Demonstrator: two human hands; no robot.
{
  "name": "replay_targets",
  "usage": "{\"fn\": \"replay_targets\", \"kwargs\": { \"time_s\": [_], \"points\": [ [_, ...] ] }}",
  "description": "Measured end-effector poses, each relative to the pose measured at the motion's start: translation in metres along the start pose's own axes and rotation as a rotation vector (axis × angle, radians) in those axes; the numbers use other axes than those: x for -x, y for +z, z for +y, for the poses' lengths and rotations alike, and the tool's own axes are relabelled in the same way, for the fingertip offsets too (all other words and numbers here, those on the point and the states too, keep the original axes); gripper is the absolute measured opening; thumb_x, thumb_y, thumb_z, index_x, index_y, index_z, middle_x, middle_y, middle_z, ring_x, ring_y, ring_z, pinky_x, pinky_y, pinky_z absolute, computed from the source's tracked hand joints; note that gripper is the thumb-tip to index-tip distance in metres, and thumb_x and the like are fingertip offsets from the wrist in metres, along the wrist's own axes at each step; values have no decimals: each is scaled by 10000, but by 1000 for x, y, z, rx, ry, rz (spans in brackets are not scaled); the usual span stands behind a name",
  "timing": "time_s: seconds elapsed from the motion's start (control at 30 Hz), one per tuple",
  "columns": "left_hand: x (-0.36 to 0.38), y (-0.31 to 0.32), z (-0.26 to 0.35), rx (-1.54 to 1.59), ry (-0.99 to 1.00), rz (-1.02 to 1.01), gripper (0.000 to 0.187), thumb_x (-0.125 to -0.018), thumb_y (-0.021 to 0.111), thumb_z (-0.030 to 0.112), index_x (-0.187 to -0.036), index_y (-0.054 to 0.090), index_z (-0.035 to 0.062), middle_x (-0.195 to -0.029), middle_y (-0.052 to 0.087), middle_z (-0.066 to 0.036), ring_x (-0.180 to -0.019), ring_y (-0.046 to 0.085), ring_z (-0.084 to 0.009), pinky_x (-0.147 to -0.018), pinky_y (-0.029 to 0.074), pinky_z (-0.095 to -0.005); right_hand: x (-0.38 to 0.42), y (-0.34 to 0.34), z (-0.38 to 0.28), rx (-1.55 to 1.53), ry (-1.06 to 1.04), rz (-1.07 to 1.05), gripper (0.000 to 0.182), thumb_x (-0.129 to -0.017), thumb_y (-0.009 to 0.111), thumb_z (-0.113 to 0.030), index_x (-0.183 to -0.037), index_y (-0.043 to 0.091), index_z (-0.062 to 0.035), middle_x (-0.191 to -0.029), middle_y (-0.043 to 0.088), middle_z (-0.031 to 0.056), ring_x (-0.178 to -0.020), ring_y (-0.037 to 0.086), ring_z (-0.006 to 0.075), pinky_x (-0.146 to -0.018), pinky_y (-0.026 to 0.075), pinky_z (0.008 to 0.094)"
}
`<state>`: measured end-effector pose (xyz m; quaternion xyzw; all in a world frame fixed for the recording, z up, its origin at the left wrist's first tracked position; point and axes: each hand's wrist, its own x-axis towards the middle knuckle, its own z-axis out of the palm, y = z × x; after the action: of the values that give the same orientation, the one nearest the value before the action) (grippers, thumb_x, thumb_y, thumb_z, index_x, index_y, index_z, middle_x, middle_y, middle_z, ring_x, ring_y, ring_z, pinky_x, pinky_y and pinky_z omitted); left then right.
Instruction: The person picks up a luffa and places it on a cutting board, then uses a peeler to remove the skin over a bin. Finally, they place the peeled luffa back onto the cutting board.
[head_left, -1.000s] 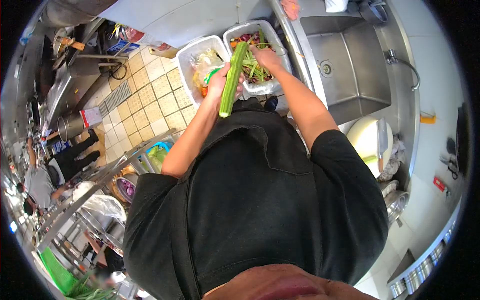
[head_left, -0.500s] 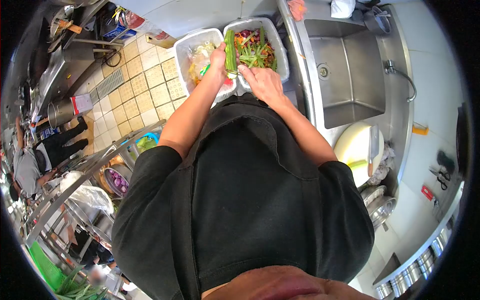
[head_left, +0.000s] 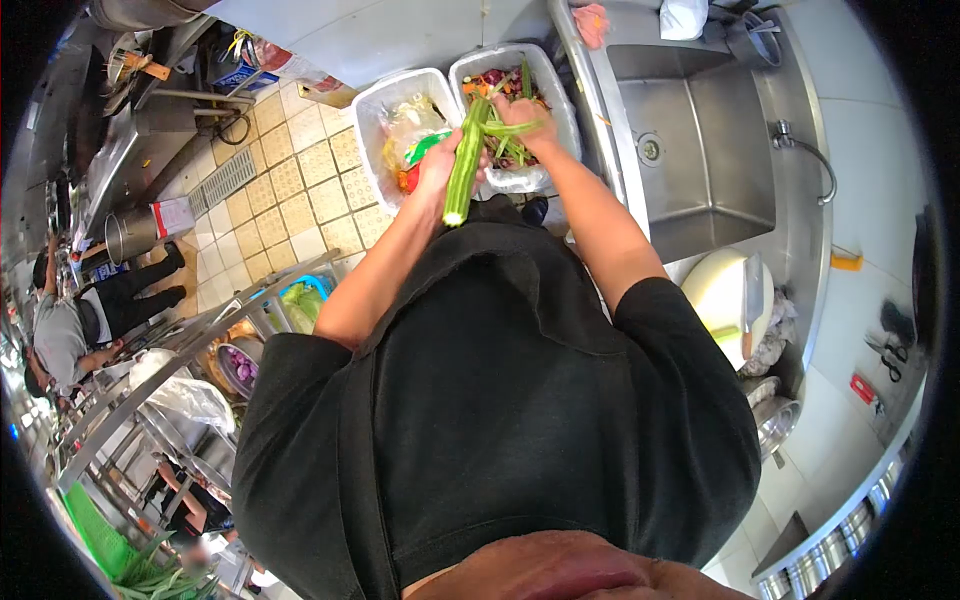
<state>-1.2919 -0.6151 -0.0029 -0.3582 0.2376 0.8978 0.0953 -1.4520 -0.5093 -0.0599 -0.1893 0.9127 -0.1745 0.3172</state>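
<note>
1. Your left hand (head_left: 437,170) has its fingers closed around the green gourd (head_left: 465,175), upper centre of the frame, angled over the left bin (head_left: 368,150)'s near right edge.
2. Your right hand (head_left: 528,122) is curled over the right bin (head_left: 570,112), beside a peel strip (head_left: 508,129); you cannot tell what its fingers grip.
3. Scraps (head_left: 512,152) lie in the right bin.
4. A knife (head_left: 753,285) rests on the round board (head_left: 708,290), right of centre.

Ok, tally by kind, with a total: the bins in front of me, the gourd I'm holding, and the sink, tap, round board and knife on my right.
Bins: 2
Gourd: 1
Sink: 1
Tap: 1
Round board: 1
Knife: 1
Total: 7
</note>
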Motion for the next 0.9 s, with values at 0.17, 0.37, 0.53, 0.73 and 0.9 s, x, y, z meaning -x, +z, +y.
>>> {"fn": "replay_targets", "kwargs": {
  "time_s": [0.17,0.37,0.53,0.73,0.9],
  "points": [
    [16,-14,6,118,2,-39,407,-1012,363,430,-1031,524,57,-773,536,-85,-631,543,-188,-496,455,-307,-39,32,46,4,125,-318,672,-931,309,-637,-951,619,-42,-869,596,172,-839,552,300,-736,430,433],
    [-16,-36,20,-241,11,245,386,-989,404,381,-1010,552,24,-792,587,-118,-590,566,-227,-508,504,-391,-9,31,71,-712,634,-818,570,-926,305,-653,-630,395,-174,-501,282,-50,-410,241,67,-416,199,282],
    [-42,-51,19,-174,78,207,399,-993,383,350,-1009,554,-10,-792,593,-124,-621,572,-229,-550,510,-356,-4,27,90,-606,584,-631,668,-910,314,-691,-688,526,-97,-484,434,-6,-392,410,142,-414,349,372],
    [-53,-28,28,-204,108,230,412,-1004,348,326,-986,561,-27,-780,617,-133,-613,579,-224,-541,508,-332,95,-10,-6,-149,-102,52,661,-908,421,-611,-876,701,-14,-761,673,214,-798,653,413,-730,479,492],
    [-62,-8,30,-226,188,253,408,-996,307,287,-925,580,-8,-762,624,-129,-595,578,-229,-564,506,-345,143,-33,-40,-116,-265,127,613,-917,436,-573,-732,686,-44,-696,637,224,-724,642,402,-681,478,503]
  ]
}}
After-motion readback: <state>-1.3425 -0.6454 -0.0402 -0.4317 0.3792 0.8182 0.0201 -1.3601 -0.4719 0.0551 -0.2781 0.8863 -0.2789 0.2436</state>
